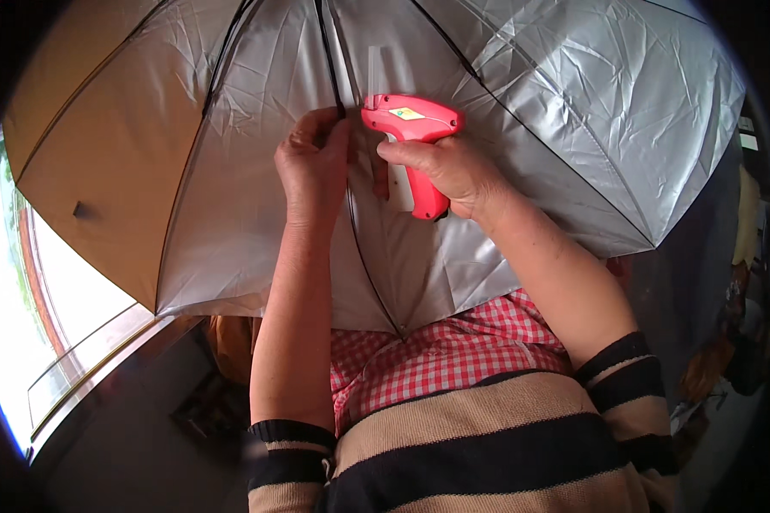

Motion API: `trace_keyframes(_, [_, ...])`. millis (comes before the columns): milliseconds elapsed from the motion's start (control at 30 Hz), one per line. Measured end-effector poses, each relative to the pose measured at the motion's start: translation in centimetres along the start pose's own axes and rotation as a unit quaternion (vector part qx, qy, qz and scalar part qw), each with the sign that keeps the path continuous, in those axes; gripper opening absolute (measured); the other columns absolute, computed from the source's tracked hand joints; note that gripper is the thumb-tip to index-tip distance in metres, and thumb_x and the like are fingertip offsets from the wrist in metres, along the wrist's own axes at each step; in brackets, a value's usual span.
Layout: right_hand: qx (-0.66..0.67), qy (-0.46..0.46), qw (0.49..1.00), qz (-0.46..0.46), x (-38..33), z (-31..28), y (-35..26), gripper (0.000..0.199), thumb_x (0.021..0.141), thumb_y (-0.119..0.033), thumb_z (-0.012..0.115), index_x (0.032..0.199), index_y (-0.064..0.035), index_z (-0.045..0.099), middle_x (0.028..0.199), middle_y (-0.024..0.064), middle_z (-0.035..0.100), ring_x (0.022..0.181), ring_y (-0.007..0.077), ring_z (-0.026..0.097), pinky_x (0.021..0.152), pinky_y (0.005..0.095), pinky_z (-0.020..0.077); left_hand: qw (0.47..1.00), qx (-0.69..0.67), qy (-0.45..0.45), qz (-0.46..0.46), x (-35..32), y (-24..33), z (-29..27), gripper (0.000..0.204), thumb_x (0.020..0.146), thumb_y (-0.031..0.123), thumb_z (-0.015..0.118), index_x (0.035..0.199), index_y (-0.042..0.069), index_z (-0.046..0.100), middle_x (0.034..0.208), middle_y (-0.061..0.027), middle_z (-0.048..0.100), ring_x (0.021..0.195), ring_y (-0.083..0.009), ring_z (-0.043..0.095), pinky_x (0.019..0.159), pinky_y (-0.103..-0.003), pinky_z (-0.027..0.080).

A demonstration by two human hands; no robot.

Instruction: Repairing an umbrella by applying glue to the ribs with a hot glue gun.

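An open umbrella [573,111] with a silver lining and thin black ribs fills the upper view, its inside facing me. My left hand [314,162] pinches the silver fabric against a black rib [351,214] near the middle. My right hand [453,171] grips the handle of a red tagging gun [411,120], its nose pointing left at the spot my left fingers pinch. A clear plastic strip stands up from the top of the gun.
The umbrella's left panel [85,162] shows tan. A red-checked cloth [436,355] lies over my lap under the umbrella's edge. A bright window [8,282] with a sill is at far left. Dim clutter sits at the right rim.
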State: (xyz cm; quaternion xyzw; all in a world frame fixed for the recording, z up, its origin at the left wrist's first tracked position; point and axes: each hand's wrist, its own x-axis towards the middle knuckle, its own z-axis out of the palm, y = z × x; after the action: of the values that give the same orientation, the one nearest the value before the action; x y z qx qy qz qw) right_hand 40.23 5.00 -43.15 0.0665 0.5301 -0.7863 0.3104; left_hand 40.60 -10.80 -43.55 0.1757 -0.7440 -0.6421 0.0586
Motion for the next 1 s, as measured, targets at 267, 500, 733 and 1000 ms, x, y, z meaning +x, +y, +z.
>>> trace_keyframes(267, [0.074,-0.089,0.993,0.035,0.6,-0.6,0.3,0.035,0.079,-0.019,0.065,0.109,-0.0047,0.054,0.087,0.0079,0.061,0.073,0.0189,0.061,0.066,0.0320,0.0513,0.998,-0.037,-0.023,-0.038,-0.3,0.7,-0.2,0.010,0.080,0.002,0.061,0.088,-0.004,0.064,0.067,-0.0031,0.061,0.057,-0.0075,0.054,0.053,-0.022,0.044])
trace_keyframes(500, [0.082,-0.098,0.988,0.087,0.5,-0.5,-0.6,0.033,0.081,-0.019,0.062,0.108,-0.0030,0.053,0.084,0.0099,0.062,0.069,0.0219,0.063,0.064,0.0349,0.0534,0.998,-0.032,-0.029,-0.051,-0.2,1.1,0.0,0.010,0.080,0.002,0.060,0.087,-0.004,0.064,0.067,-0.0032,0.062,0.058,-0.0077,0.054,0.054,-0.022,0.044])
trace_keyframes(733, [0.108,-0.113,0.986,0.057,1.1,-0.7,-0.1,0.031,0.081,-0.019,0.061,0.106,-0.0017,0.054,0.085,0.0109,0.062,0.069,0.0236,0.064,0.063,0.0373,0.0539,1.000,-0.006,-0.010,-0.022,-0.2,0.4,0.5,0.010,0.080,0.002,0.061,0.087,-0.003,0.065,0.069,-0.0036,0.063,0.061,-0.0076,0.055,0.056,-0.022,0.045])
trace_keyframes(1000, [0.115,-0.155,0.979,0.066,0.7,-0.5,-1.1,0.030,0.080,-0.021,0.063,0.102,-0.0025,0.055,0.080,0.0105,0.061,0.066,0.0221,0.062,0.062,0.0358,0.0534,0.998,-0.047,-0.012,-0.037,-0.2,0.3,0.2,0.009,0.080,0.002,0.061,0.087,-0.002,0.065,0.072,-0.0028,0.064,0.064,-0.0065,0.055,0.058,-0.022,0.045])
